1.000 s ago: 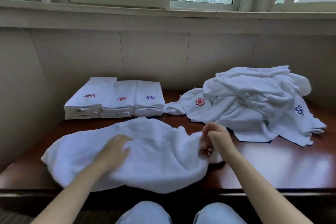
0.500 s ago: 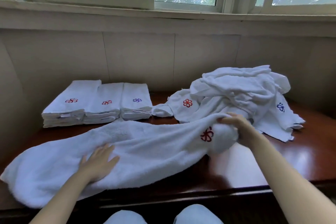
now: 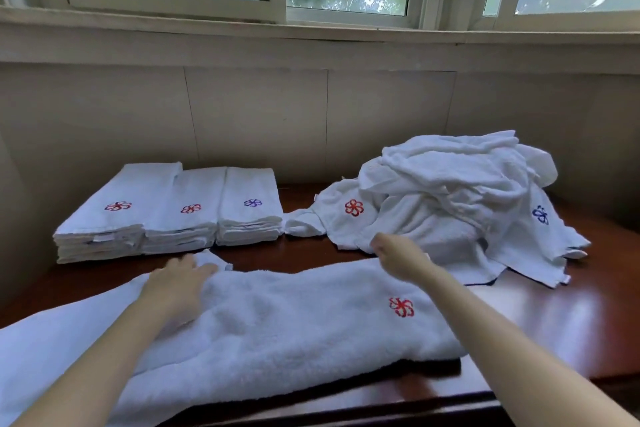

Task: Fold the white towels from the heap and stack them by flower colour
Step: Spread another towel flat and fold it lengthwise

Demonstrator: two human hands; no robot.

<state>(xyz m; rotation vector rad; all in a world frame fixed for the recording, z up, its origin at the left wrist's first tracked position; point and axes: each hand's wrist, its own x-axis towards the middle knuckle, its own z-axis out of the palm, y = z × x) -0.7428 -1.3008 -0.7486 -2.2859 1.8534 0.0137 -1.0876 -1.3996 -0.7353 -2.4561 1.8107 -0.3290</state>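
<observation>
Nearest, a long white towel point(image 3: 277, 333) with a red flower point(image 3: 401, 307) lies spread across the dark wooden table point(image 3: 540, 333). On its far left edge the left hand point(image 3: 176, 282) rests flat, fingers straight. At the far right edge is the right hand point(image 3: 398, 253); whether it pinches the cloth I cannot tell. Behind, at right, sits the heap point(image 3: 450, 198) of unfolded towels. Back left, three folded stacks point(image 3: 169, 215) stand side by side, touching.
</observation>
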